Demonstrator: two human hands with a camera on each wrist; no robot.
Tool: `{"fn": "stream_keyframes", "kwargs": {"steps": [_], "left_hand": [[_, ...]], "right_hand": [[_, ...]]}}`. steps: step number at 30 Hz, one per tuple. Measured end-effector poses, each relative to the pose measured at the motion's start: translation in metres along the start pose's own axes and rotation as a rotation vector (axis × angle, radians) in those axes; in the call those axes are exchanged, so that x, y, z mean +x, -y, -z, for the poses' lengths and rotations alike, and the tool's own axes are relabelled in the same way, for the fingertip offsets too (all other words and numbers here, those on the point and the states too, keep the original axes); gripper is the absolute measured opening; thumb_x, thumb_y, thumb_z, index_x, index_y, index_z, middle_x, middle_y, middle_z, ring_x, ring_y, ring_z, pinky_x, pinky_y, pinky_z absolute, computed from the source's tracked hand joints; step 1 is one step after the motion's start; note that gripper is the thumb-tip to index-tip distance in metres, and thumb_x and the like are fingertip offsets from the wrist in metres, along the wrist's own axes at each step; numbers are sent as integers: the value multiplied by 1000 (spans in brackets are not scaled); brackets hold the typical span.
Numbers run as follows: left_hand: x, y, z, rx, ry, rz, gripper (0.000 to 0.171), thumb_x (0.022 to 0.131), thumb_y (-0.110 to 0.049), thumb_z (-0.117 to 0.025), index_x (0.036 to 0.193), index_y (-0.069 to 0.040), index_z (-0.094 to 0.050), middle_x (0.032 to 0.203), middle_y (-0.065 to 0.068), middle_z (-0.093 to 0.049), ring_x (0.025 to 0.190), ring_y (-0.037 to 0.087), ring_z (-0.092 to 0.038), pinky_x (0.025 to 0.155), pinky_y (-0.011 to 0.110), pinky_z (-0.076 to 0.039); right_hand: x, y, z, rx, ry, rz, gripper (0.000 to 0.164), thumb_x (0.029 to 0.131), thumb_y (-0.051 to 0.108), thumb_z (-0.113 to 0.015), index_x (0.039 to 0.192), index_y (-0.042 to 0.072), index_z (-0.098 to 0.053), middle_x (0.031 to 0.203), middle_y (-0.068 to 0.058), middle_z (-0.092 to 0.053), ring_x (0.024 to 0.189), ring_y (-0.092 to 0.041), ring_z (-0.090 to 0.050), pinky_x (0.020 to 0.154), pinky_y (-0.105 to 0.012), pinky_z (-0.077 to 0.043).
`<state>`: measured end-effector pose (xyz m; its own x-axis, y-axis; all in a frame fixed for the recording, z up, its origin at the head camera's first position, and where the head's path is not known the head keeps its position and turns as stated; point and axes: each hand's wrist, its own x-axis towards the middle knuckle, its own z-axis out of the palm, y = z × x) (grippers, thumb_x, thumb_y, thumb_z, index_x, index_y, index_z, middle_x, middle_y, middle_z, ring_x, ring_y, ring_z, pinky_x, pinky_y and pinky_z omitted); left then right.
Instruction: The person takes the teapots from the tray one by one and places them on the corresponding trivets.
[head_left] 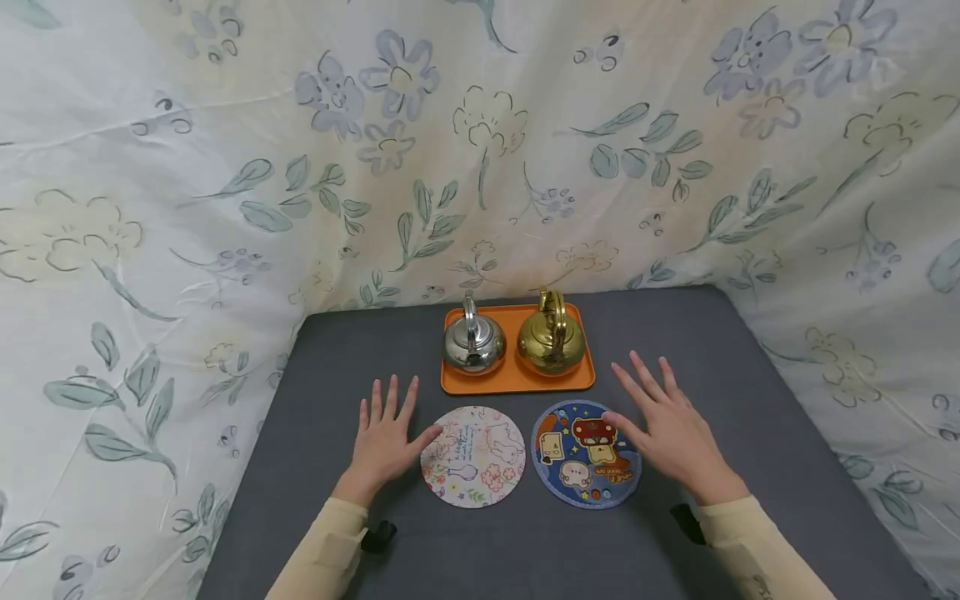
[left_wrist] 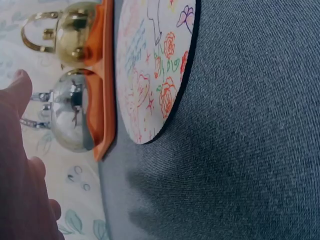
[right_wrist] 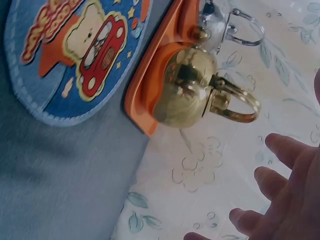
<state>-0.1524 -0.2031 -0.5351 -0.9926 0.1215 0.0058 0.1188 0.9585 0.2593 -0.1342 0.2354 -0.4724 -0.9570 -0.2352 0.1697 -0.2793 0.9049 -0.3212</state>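
My left hand (head_left: 384, 446) is spread with straight fingers, left of a round white coaster (head_left: 473, 457) with pink flower and rabbit drawings; its thumb reaches over the coaster's edge. On the other side, my right hand (head_left: 671, 429) has its fingers spread too, with the thumb over the rim of a round blue coaster (head_left: 587, 454) showing cartoon bears. Neither hand holds anything. Behind the coasters, an orange tray (head_left: 517, 383) bears a silver teapot (head_left: 474, 343) on the left and a gold teapot (head_left: 551, 343) on the right. Both teapot handles stand upright.
A dark grey cloth (head_left: 517, 550) covers the table. Floral fabric (head_left: 480, 167) hangs behind the table and along both sides. Black straps (head_left: 378, 536) sit at the cream sleeves' cuffs.
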Motion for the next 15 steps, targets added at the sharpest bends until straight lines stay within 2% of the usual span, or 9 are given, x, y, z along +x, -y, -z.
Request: {"fn": "stream_keyframes", "kwargs": {"steps": [4,8,11,15], "left_hand": [[2,2,-3,-9,3,14,97,91,-77,-46,165,-27,-7,170,14,-1,156,44,4,121,65,-6],[6,4,-8,-24,-6,28,96,92,-76,-46,164,-26,-9,170,16,-6,155,44,1,121,66,-8],[11,5,-11,-49,1,34,94,92,-76,-45,164,-27,-9,170,16,-9,155,45,-1,121,66,-9],[18,4,-14,-79,21,33,93,93,-77,-43,164,-28,-8,170,16,-8,156,44,1,121,65,-7]], "right_hand": [[6,9,0,21,22,20,81,98,60,-55,163,24,-23,171,-6,-13,156,-41,-2,105,-76,-29],[13,18,-1,48,30,39,84,98,61,-54,163,20,-21,171,-4,-12,156,-38,-5,101,-73,-38],[18,23,-2,62,36,51,85,98,62,-53,164,20,-18,171,-1,-11,156,-37,-9,92,-66,-48],[21,28,-2,71,49,59,86,98,61,-54,164,20,-17,171,0,-11,156,-36,-14,77,-58,-55]]}}
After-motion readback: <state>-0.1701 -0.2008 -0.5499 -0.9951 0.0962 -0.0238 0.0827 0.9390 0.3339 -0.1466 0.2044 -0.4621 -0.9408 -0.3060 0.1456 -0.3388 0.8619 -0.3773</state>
